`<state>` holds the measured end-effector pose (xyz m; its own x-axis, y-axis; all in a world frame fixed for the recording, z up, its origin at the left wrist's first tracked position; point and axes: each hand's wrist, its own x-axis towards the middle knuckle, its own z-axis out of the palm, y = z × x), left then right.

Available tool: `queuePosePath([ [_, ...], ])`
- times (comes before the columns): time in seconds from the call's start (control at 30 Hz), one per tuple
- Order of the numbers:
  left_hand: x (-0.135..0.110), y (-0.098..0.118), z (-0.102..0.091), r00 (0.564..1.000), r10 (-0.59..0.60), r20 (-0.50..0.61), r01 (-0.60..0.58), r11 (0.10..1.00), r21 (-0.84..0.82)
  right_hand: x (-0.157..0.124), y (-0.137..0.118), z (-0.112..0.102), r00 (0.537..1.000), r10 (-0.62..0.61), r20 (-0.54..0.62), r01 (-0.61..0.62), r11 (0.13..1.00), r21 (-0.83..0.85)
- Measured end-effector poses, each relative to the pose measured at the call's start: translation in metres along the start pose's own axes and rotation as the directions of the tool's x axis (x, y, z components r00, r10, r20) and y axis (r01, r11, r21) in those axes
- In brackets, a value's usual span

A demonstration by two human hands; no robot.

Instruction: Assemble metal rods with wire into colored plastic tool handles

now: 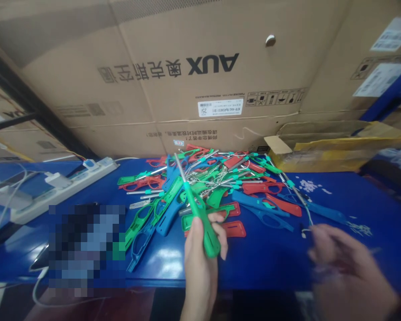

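My left hand (205, 249) is closed around a green long-nosed lighter (200, 218), its metal tube pointing up and away. At the right, my right hand (347, 263) is blurred, with fingers pinched at the end of a thin wire (310, 217). That wire runs up to a metal lighter tube (298, 192) with a teal collar. Between and beyond both hands lies a heap of lighter parts: green half shells (169, 196), blue half shells (172, 211), red half shells (232, 228) and several metal tubes with wires.
A white power strip (67, 189) with plugs lies at the left, near a pixelated device (87, 249) with a cable. Behind stands a large cardboard sheet (173, 35). An open carton (324, 154) sits at the back right. Small white bits (309, 185) lie on the blue tabletop (270, 258).
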<state>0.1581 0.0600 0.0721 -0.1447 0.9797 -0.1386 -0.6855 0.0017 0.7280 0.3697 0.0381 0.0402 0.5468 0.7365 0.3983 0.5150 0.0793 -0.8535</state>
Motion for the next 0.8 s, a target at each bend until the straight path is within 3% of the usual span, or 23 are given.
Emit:
queuePosePath([
  [0.07,0.005,0.001,0.002,0.998,0.042,-0.055,-0.043,0.999,-0.018,-0.018,-0.034,0.027,0.998,-0.064,0.013,0.064,0.997,0.039],
  [0.13,0.009,0.002,0.001,0.994,0.048,-0.095,-0.055,0.996,-0.071,-0.028,-0.058,0.049,0.979,-0.169,0.112,0.153,0.978,0.144],
  [0.27,0.009,0.000,-0.003,0.992,0.010,-0.128,-0.033,0.983,-0.179,-0.035,-0.074,0.074,0.875,-0.373,0.309,0.266,0.903,0.338],
  [0.37,0.008,-0.005,-0.005,0.984,-0.004,-0.178,-0.026,0.986,-0.165,-0.036,-0.069,0.079,0.832,-0.376,0.407,0.224,0.900,0.375],
  [0.47,0.005,-0.009,-0.006,0.967,0.085,-0.240,-0.102,0.993,-0.058,-0.039,-0.061,0.079,0.795,-0.345,0.499,0.178,0.919,0.351],
  [0.57,0.003,-0.011,-0.007,0.963,0.132,-0.233,-0.134,0.991,0.010,-0.043,-0.060,0.080,0.740,-0.366,0.565,0.202,0.921,0.333],
  [0.8,0.002,-0.013,-0.008,0.974,0.162,-0.156,-0.148,0.984,0.096,-0.043,-0.067,0.078,0.774,-0.424,0.471,0.281,0.896,0.345],
])
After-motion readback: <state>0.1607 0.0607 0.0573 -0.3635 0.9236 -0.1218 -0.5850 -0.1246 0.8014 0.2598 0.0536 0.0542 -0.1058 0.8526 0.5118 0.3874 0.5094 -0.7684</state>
